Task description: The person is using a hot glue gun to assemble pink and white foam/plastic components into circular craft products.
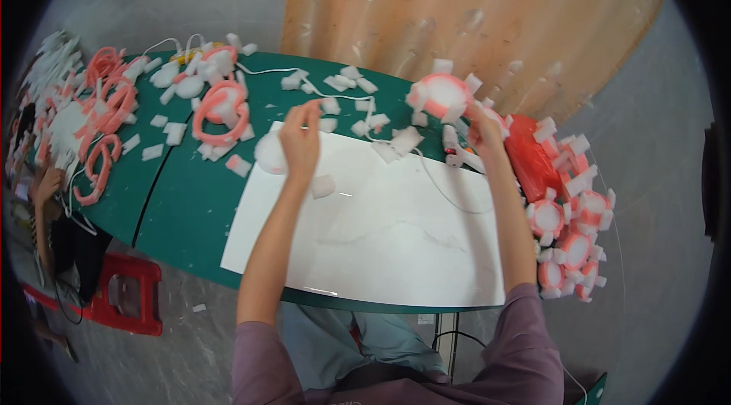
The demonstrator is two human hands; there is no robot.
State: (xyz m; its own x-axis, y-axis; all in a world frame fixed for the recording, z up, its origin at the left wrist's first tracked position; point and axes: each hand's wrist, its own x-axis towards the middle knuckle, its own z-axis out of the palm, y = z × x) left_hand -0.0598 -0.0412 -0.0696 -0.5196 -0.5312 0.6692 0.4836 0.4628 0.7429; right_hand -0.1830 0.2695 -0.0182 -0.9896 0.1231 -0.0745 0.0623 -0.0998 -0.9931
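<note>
My right hand (484, 129) reaches to the far right of the table, its fingers closed at the edge of a round white foam disc with a pink rim (443, 94) and white blocks around it. My left hand (301, 142) is raised over the white board's far left corner, fingers drawn together. A small white foam block (330, 106) is right beside its fingertips; whether they grip anything is hidden. Next to that hand lies a white round foam piece (269, 154). A small grey-and-white tool (452, 148) with a red spot lies below my right hand.
The white board (381, 230) covers the near part of the green table (183, 207). Finished-looking pink-and-white pieces (576, 247) and a red plastic bag (530, 157) crowd the right end. Pink rings (221, 112) and a white cord (335, 93) lie leftward. A co-worker's hand (50, 184) shows far left.
</note>
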